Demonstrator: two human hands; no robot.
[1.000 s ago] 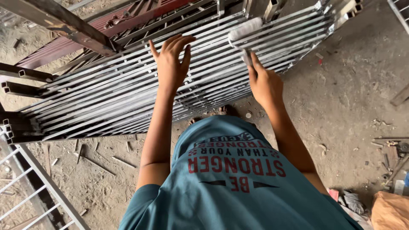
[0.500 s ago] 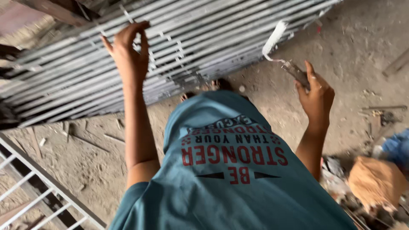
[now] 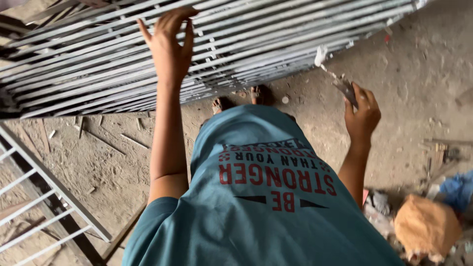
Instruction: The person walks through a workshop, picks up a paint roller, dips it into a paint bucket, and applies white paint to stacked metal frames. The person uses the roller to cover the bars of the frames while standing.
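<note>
My left hand (image 3: 169,47) rests with fingers spread on a grey metal grille (image 3: 276,34) of many parallel bars that lies raised above the ground in front of me. My right hand (image 3: 362,112) is lowered to the right of the grille and grips the handle of a small paint roller (image 3: 331,73), its white head near the grille's lower right edge. My teal shirt (image 3: 261,207) fills the bottom middle of the view, and my feet (image 3: 241,98) show under the grille.
A dusty concrete floor (image 3: 419,74) lies all around. A second white-barred frame (image 3: 44,197) lies at the lower left. An orange-brown bag (image 3: 426,226), a blue object (image 3: 458,189) and scattered scraps sit at the lower right.
My right hand has drawn the roller down off the grille toward the right. My left hand has stayed on the bars. The view has tilted down and to the right.
</note>
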